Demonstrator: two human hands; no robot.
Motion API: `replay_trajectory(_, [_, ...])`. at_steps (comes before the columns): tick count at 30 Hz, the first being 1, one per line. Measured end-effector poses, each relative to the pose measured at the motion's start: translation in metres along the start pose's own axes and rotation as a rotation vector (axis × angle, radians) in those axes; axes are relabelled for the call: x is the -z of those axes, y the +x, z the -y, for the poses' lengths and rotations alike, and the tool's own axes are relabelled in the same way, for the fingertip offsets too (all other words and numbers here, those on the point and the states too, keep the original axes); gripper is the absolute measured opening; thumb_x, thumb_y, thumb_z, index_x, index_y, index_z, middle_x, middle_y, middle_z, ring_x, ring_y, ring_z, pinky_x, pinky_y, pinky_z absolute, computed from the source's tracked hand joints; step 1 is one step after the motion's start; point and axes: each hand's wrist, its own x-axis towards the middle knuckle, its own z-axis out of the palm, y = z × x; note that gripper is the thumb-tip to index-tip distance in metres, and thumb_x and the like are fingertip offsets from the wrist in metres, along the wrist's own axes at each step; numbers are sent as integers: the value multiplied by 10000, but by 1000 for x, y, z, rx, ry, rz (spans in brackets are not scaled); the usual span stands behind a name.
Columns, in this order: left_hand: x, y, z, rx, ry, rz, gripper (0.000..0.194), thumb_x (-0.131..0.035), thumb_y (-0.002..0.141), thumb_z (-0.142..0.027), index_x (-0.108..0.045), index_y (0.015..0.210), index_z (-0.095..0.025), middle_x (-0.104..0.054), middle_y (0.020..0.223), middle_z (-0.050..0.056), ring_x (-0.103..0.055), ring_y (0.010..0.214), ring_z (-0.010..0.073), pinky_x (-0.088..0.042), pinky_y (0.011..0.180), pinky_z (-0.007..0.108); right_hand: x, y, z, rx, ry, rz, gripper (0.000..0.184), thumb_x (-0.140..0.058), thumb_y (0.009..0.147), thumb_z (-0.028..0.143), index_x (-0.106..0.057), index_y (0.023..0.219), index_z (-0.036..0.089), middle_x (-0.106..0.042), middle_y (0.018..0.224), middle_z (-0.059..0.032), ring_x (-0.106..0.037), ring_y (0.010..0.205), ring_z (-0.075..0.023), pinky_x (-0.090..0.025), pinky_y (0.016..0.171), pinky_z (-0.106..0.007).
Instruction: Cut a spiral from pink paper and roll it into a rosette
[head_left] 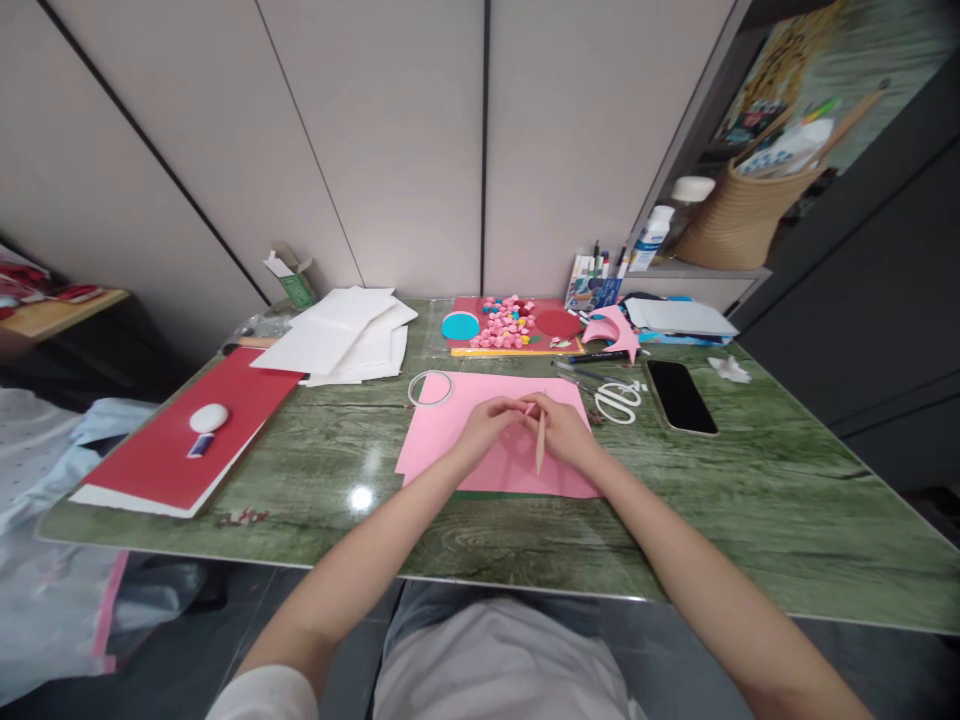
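My left hand (pixel 487 423) and my right hand (pixel 561 428) meet over a stack of pink paper (pixel 442 440) on the table. A pale, pointed wooden stick (pixel 540 448) pokes out from my right hand's closed fingers, its tip towards me. My left fingers are pinched against the right ones; a tiny pink bit seems to lie between them, too small to make out. At the paper's upper left corner rests a white ring (pixel 430 402), which looks like a roll of tape. White-handled scissors (pixel 618 402) lie just right of the paper.
Rolled pink pieces (pixel 506 328) and a blue disc (pixel 460 326) sit on a red sheet at the back. On the right is a phone (pixel 681 397). White sheets (pixel 330 335) and red card (pixel 202 430) with a glue stick (pixel 200 445) occupy the left.
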Motion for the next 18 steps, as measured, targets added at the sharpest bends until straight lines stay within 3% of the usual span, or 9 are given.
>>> replay_trajectory(7, [0,3,4,16,43,26,176,-568,652,-180,-662,798,-149,-656,905,57,-569,884,175,-402,857,325,-3,-1,-1,28,-37,23,228,-493,783,208,-570,997,216,-649,819,-32,-582,703,-162,-396,652,-254])
replay_trajectory(13, [0,4,7,-65,176,30,197,-561,676,-183,-636,857,-158,-640,902,50,-561,881,165,-405,851,317,-5,-2,-4,0,-39,74,189,-434,839,259,-559,961,187,-647,821,-66,-588,725,-172,-388,653,-253])
replay_trajectory(18, [0,4,8,-122,89,0,249,-588,661,-174,-571,908,-151,-609,903,51,-555,880,155,-424,810,297,-6,-1,-3,-2,-13,41,181,-422,847,258,-533,968,181,-634,819,-68,-580,751,-180,-387,656,-259])
